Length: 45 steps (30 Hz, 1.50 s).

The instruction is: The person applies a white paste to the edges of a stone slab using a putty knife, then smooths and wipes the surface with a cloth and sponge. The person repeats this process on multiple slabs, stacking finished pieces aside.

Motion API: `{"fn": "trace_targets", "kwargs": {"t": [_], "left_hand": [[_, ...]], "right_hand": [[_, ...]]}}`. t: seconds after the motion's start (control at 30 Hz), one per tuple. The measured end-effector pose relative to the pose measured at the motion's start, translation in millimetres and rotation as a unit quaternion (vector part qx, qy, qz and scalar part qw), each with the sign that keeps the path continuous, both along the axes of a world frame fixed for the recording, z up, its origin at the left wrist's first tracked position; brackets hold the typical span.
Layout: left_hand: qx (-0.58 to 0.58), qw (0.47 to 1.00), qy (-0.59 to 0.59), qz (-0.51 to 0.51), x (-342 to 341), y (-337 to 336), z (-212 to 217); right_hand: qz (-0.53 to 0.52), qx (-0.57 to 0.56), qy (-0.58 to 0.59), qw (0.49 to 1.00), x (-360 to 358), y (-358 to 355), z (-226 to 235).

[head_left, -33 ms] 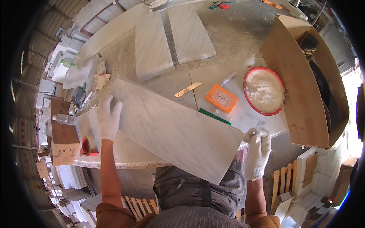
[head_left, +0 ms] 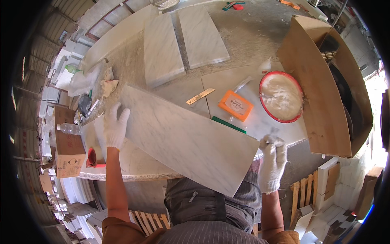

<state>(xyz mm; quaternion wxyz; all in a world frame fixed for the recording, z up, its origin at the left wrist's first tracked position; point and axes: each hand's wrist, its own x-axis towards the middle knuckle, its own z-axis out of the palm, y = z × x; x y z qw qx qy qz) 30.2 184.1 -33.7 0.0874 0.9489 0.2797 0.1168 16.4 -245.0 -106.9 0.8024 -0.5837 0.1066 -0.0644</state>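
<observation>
Slab: white marble slab (head_left: 187,144) lies slanted over the tabletop (head_left: 260,36) near edge, unmoved since before.
Left hand (head_left: 115,127): gloved grip clamped on its far-left edge.
Right hand (head_left: 273,162): gloved grip clamped on its right corner.
Nearby: orange sponge (head_left: 235,105), red-rimmed bowl (head_left: 281,96).

2 marble slabs (head_left: 183,40), red-rim bowl (head_left: 281,96), orange pad (head_left: 235,105), cardboard box (head_left: 321,89), water bottle (head_left: 68,128)

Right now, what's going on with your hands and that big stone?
Left hand and right hand, gloved, grip marble slab ends. Slab tilted over worktable. Green strip beside it.
</observation>
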Motion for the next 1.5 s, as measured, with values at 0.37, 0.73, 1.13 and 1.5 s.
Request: {"fn": "trace_targets", "kwargs": {"t": [0.37, 0.73, 1.13, 1.5], "left_hand": [[-0.075, 0.996, -0.002, -0.043, 22, 62, -14], [-0.145, 0.989, -0.033, -0.019, 5, 60, -11], [-0.161, 0.987, -0.022, -0.006, 11, 67, -10], [-0.247, 0.968, -0.036, 0.008, -8, 47, 12]], "right_hand": [[0.018, -0.091, -0.002, 0.996, 0, 23, 12], [-0.023, -0.058, 0.024, 0.998, -10, 37, 19], [-0.023, -0.077, 0.037, 0.996, -3, 38, 27], [-0.049, -0.038, 0.033, 0.998, -9, 28, 26]]}}
